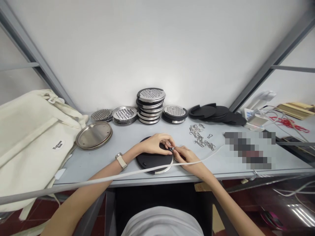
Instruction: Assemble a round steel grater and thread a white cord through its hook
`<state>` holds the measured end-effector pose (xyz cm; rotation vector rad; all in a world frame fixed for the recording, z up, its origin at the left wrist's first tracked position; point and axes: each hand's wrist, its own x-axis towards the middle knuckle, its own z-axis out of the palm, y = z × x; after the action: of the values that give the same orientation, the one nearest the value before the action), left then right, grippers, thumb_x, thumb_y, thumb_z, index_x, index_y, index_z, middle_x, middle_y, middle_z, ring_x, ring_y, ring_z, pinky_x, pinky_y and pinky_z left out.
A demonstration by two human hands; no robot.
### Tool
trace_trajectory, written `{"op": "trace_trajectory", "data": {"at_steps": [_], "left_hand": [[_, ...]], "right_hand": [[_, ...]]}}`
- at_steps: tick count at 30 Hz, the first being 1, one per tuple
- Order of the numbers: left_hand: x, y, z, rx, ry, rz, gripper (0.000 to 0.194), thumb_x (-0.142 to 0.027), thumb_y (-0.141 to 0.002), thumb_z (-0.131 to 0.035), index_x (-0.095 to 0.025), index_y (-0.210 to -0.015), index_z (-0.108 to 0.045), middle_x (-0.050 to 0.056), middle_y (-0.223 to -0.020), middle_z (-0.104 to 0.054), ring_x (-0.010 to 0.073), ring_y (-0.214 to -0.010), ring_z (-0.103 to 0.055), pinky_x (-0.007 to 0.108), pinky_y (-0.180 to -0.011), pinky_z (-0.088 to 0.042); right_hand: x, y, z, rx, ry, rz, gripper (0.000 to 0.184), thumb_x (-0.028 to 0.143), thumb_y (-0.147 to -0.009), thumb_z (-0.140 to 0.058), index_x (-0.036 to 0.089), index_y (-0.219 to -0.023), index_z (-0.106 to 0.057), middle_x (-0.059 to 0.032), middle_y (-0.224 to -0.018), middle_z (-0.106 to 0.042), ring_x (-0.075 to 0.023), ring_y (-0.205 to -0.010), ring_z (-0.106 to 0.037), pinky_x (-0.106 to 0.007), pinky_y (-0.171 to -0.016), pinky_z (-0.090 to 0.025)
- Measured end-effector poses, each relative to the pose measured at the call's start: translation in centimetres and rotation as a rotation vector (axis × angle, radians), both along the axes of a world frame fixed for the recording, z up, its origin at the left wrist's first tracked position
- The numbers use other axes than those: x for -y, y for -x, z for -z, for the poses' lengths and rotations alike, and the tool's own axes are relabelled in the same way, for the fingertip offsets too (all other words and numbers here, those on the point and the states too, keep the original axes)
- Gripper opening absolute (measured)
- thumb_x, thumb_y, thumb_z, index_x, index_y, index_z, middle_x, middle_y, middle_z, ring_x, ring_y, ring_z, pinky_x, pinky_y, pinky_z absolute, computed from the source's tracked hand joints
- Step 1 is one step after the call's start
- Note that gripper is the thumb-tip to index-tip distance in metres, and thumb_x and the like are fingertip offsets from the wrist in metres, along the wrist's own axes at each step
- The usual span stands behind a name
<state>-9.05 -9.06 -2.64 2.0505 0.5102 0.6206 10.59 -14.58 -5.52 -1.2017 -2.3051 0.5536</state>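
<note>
A round black disc (152, 160) with a silver rim lies flat near the table's front edge. My left hand (158, 143) reaches over its top, fingers curled and pinched at the disc's right edge. My right hand (185, 156) comes in from the right, thumb and fingertips closed at the same spot. Between the fingertips shows a bit of a small metal clip (172, 148); the fingers hide most of it. To the right of the disc lies a loose pile of metal clips (199, 137), with one lying apart.
Behind stand a tall stack of grater discs (150, 106), lower grater stacks (124, 114) and black round covers (209, 112). Plain metal discs (94, 135) sit left, beside a cream cloth bag (29, 141). A white cable (137, 174) crosses before the disc and my arms.
</note>
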Motion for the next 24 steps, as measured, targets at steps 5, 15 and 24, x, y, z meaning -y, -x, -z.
{"op": "trace_trajectory", "data": {"at_steps": [5,15,24], "left_hand": [[-0.01,0.01,0.05,0.010,0.009,0.009,0.028,-0.016,-0.069,-0.068,-0.012,-0.096,-0.060,0.008,-0.094,-0.064,0.0137,-0.083,-0.061,0.027,-0.078,-0.050],[-0.05,0.00,0.16,0.012,-0.011,0.013,0.028,-0.016,-0.070,-0.068,-0.012,-0.096,-0.060,0.008,-0.095,-0.064,0.0142,-0.084,-0.061,0.028,-0.079,-0.050],[-0.13,0.11,0.27,0.005,-0.015,0.013,0.025,-0.017,-0.072,-0.066,-0.012,-0.096,-0.059,0.008,-0.094,-0.064,0.0136,-0.085,-0.061,0.028,-0.080,-0.051]], "right_hand": [[-0.05,-0.01,0.09,-0.007,0.009,0.000,0.031,0.030,-0.095,-0.031,0.019,-0.076,-0.053,-0.0009,-0.063,-0.052,-0.0158,-0.064,-0.048,-0.028,-0.065,-0.036],[-0.15,-0.11,0.44,-0.012,0.016,0.006,0.030,0.031,-0.095,-0.032,0.019,-0.078,-0.054,-0.0008,-0.062,-0.052,-0.0160,-0.064,-0.047,-0.028,-0.066,-0.036],[-0.25,-0.27,0.52,-0.042,0.019,0.002,0.029,0.030,-0.095,-0.032,0.020,-0.072,-0.047,0.0009,-0.062,-0.050,-0.0145,-0.062,-0.046,-0.027,-0.065,-0.035]]}}
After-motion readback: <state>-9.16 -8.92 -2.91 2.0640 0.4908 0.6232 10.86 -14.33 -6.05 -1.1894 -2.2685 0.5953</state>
